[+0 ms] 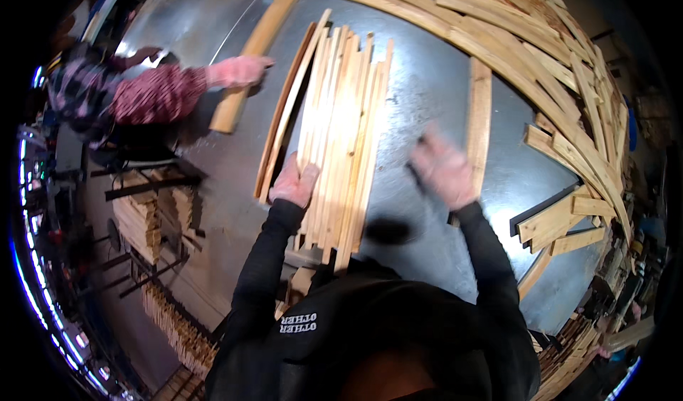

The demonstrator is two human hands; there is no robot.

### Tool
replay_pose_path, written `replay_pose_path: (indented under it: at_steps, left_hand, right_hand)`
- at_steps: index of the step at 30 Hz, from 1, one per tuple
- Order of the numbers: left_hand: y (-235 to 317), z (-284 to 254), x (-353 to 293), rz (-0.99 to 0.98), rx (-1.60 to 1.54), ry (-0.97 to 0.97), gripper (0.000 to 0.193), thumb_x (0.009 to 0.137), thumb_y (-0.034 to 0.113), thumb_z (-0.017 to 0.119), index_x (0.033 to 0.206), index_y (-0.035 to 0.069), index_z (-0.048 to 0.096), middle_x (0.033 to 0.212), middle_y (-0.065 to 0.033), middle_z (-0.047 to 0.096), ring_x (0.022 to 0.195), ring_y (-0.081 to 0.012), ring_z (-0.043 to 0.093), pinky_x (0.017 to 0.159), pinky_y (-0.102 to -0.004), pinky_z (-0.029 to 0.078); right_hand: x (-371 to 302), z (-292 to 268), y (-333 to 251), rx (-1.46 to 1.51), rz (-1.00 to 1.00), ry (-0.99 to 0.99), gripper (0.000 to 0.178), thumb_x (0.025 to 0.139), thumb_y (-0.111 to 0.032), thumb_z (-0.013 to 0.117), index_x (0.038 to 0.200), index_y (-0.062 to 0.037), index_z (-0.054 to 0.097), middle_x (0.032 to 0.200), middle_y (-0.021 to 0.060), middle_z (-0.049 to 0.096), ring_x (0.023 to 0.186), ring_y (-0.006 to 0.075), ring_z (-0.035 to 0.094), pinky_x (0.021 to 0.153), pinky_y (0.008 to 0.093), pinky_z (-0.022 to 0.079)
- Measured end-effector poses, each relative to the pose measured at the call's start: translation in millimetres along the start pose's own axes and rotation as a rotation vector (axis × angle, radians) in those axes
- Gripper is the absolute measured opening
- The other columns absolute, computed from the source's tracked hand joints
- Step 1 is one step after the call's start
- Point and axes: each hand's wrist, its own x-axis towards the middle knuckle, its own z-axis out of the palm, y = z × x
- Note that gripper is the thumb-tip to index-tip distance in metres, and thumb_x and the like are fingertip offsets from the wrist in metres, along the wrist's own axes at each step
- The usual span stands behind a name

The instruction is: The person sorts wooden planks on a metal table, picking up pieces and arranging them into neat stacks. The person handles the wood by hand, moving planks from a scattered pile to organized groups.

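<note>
A bundle of long, narrow wooden strips (345, 123) lies lengthwise in front of me on a grey metal table (405, 81), its near ends uneven. My left hand (294, 180), in a pinkish-white glove, grips the strips at the bundle's left edge, close to their near ends. Right of the bundle, my gloved right hand (445, 166) is over the table with its fingers apart, smeared by motion and holding nothing. A wooden board (479, 116) lies just beyond it. A darker reddish strip (284, 109) lies along the bundle's left side.
At the left, a co-worker's gloved hand (238, 71) rests on a flat board (267, 31). A long wooden rail (384, 2) borders a heap of boards (512, 24) at the far right. Short offcuts (569, 219) lie at the right; stacked wood (139, 219) stands low left.
</note>
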Motion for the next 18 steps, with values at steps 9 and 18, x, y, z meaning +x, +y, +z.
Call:
replay_pose_path:
  at_steps: [9,18]
  left_hand:
    - [66,35,-6,0.364,0.343,0.314,0.084,0.071,0.041,0.081,0.130,-0.006,0.046,0.121,-0.0272,0.054,0.112,-0.0442,0.054,0.098,-0.0468,0.045]
    - [-37,200,-17,1.295,1.963,0.314,0.044,0.100,0.047,0.045,0.124,0.011,0.057,0.097,-0.0045,0.062,0.085,-0.0228,0.063,0.070,-0.0402,0.055]
  right_hand:
    - [259,-51,130,-0.480,0.226,0.114,0.079,0.079,-0.052,0.070,0.142,-0.0113,0.044,0.137,0.0195,0.054,0.124,0.0363,0.053,0.102,0.0463,0.043]
    - [321,-38,147,-0.499,0.071,0.173,0.060,0.086,-0.038,0.067,0.137,-0.0131,0.048,0.118,0.0227,0.060,0.110,0.0413,0.059,0.094,0.0481,0.049]
